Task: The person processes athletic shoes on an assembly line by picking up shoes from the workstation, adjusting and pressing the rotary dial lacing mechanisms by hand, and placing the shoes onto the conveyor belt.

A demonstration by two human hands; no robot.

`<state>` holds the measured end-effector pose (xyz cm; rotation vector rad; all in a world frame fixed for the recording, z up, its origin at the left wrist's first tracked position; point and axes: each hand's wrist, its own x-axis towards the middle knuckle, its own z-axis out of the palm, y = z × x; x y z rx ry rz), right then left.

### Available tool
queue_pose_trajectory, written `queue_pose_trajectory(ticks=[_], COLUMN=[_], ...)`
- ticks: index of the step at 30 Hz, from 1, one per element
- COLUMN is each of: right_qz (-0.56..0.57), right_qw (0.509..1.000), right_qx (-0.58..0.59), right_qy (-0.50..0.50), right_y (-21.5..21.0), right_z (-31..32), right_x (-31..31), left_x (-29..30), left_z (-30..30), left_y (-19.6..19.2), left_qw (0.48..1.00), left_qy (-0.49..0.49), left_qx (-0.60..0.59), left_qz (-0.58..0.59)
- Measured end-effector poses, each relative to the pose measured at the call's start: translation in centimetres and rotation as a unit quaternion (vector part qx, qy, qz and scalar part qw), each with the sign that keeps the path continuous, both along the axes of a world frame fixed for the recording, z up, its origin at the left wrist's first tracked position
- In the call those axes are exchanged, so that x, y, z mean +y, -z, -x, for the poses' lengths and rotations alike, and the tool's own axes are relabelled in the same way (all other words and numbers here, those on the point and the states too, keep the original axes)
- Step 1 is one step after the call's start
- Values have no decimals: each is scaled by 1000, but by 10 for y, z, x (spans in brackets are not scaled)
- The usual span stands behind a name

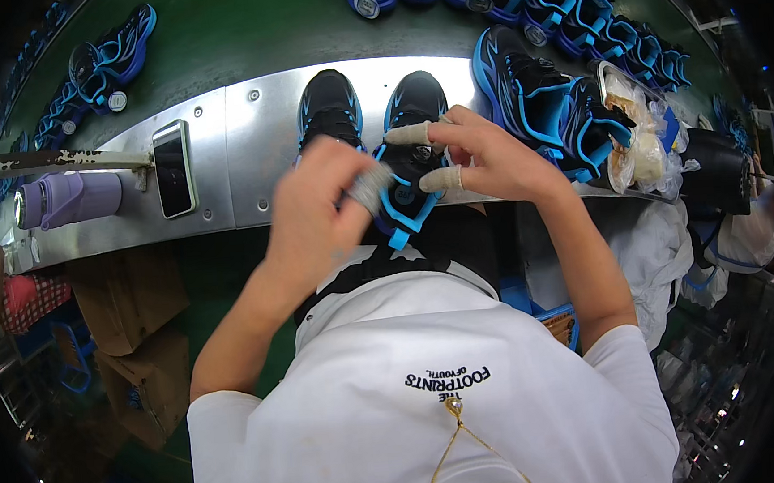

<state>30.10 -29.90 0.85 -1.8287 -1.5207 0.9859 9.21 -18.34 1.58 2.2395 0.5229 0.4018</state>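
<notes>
Two black sneakers with blue trim stand side by side on the metal bench edge, toes pointing away from me. Over the heel end of the left sneaker (328, 106) is my left hand (312, 202), smeared by motion, fingers closed around a grey-white, roundish piece (370, 187) too blurred to name. My right hand (493, 158) grips the right sneaker (415, 100) from its right side. Pale finger covers sit on its index finger and thumb, which rest near the laces and the collar. A blue pull loop (398, 239) sticks out at that sneaker's heel.
Several matching sneakers (559, 5) line the green surface at the back right, and others (114, 59) lie back left. Closer right stand more sneakers (520, 89) beside a tray of plastic-wrapped items (635, 134). On the left are a phone (174, 171) and a lilac bottle (70, 199).
</notes>
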Motion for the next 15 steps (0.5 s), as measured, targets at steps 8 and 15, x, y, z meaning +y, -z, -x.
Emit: queue_pose_trajectory(ticks=[8, 15], right_qz=[-102, -149], right_qw=[992, 971], right_qx=[-66, -137], right_qy=[-37, 126], right_y=[23, 46], right_z=[5, 23], right_x=[0, -12], left_x=[-40, 3], left_z=[-4, -1], left_y=[41, -8], left_qw=[996, 992], left_qy=[75, -105], left_qx=[14, -61], left_qz=[44, 31])
